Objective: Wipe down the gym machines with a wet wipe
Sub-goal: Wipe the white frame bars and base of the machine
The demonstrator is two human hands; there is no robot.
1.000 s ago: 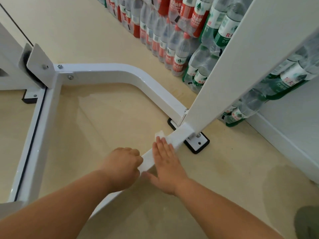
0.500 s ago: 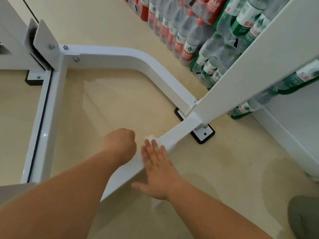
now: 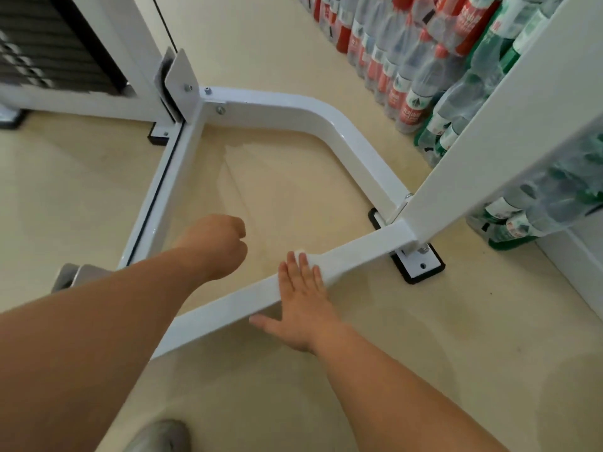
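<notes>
Wet wipe point(image 3: 301, 251) under flat right hand point(image 3: 304, 300)

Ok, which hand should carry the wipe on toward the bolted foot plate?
Right. The right hand lies flat on the white bar, wet wipe beneath it; the left hand is a fist off the bar.

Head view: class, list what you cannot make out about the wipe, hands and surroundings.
Wet wipe: head view, mostly under the right hand; only a white edge shows.
Left hand: head view, seen from behind; its curled fingers hide whether it holds anything.
Weight stack: blurred, cut off by the top-left edge.
Bottles: labels too blurred to read.
</notes>
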